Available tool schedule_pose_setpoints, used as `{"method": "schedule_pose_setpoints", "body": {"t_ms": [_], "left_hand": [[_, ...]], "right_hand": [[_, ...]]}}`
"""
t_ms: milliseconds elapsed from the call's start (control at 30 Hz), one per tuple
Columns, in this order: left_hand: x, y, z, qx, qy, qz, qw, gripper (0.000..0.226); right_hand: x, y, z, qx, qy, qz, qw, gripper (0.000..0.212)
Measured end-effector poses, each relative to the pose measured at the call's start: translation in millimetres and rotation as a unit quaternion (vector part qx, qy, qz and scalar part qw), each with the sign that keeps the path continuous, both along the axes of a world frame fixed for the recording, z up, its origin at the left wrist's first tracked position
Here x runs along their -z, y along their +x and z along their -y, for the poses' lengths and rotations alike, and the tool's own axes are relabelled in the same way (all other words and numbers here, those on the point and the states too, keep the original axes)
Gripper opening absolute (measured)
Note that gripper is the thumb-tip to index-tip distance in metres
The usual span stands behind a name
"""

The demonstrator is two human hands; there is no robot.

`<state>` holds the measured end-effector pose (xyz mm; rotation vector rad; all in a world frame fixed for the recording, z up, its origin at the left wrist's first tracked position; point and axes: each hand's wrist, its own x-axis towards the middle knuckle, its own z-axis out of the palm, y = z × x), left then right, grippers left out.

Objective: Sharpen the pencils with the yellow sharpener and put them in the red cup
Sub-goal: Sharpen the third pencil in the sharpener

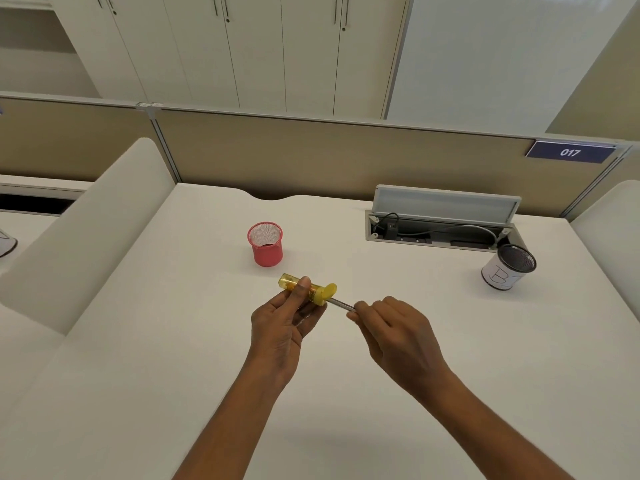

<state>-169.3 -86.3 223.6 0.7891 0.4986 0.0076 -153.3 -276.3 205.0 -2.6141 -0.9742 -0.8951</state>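
A person works at a white desk (166, 358). The left hand (282, 327) grips a yellow sharpener (325, 293) just above the near middle of the desk, with the thumb curled over the top and the fingers wrapped beneath. The right hand (398, 336) pinches a pencil (343, 304) between its fingertips. The pencil's tip is pushed into the sharpener's right-hand end, and most of its shaft is hidden inside the grip.

The red cup (265, 245) stands just beyond the hands, apart from them and upright, with no pencil showing above its rim. The job therefore looks to be at an early stage: one pencil is being sharpened and none appears to have been delivered yet.

Far to the right, a white cup (502, 275) sits beside an open cable hatch (436, 233). Whether it holds more pencils cannot be told.
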Motion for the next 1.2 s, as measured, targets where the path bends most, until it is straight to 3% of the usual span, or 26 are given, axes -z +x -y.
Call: {"method": "schedule_pose_setpoints", "body": {"t_ms": [67,100,133,200,300,333,367,400,467,567,633,667,733,833,933,1000,1033,1100,1133,1200], "left_hand": [[0,0,1,0.007,0.006,0.006,1.0,0.026],[-1,0,1,0.011,0.014,0.011,1.0,0.023],[-1,0,1,0.015,0.021,0.016,1.0,0.02],[-1,1,1,0.021,0.027,0.021,0.999,0.018],[0,0,4,0.024,0.027,0.013,0.999,0.024],[1,-1,5,0.024,0.026,0.01,0.999,0.026],[2,-1,5,0.022,0.024,0.008,0.999,0.026],[2,-2,5,0.02,0.02,0.007,1.0,0.026],[2,-1,5,0.013,0.008,0.004,1.0,0.026],[0,0,6,0.0,-0.011,-0.003,1.0,0.026],[-1,1,6,-0.006,-0.016,-0.008,1.0,0.026],[-1,2,6,-0.01,-0.018,-0.011,1.0,0.028],[-1,2,5,-0.013,-0.019,-0.016,1.0,0.031],[0,1,6,-0.004,-0.013,-0.016,1.0,0.028],[0,0,7,0.004,-0.008,-0.01,1.0,0.024],[0,0,6,0.012,0.0,0.0,1.0,0.021],[0,0,5,0.016,0.006,0.005,1.0,0.019],[-1,1,5,0.022,0.014,0.012,1.0,0.018],[-1,0,5,0.024,0.016,0.012,1.0,0.018],[0,-1,6,0.024,0.019,0.009,0.999,0.019]], "right_hand": [[1,-3,-2,0.008,0.061,-0.058,0.996,0.029],[-1,-7,-7,0.015,0.146,-0.135,0.98,0.032],[-5,-11,-12,0.025,0.253,-0.238,0.937,0.034],[-17,-14,-18,0.072,0.414,-0.434,0.797,0.04],[-36,-11,-16,0.112,0.499,-0.621,0.594,0.039],[-40,-9,-13,0.109,0.506,-0.652,0.555,0.037],[-43,-9,-11,0.103,0.498,-0.662,0.551,0.037],[-42,-9,-11,0.098,0.476,-0.654,0.579,0.04],[-37,-14,-14,0.09,0.413,-0.587,0.691,0.044],[-27,-16,-14,0.045,0.333,-0.415,0.846,0.029],[-22,-15,-10,0.043,0.182,-0.284,0.94,0.038],[-17,-13,-6,0.042,0.099,-0.218,0.97,0.043],[-6,-8,0,0.024,-0.013,-0.091,0.995,0.036],[-1,-2,2,0.017,-0.047,0.002,0.999,0.018],[3,-1,-2,0.02,-0.01,-0.004,1.0,0.018],[2,-7,-9,0.025,0.099,-0.105,0.989,0.025],[-2,-10,-14,0.029,0.187,-0.184,0.965,0.029],[-13,-15,-23,0.058,0.358,-0.373,0.854,0.037],[-20,-14,-25,0.084,0.422,-0.472,0.77,0.04],[-35,-10,-23,0.113,0.505,-0.641,0.567,0.038]]}}
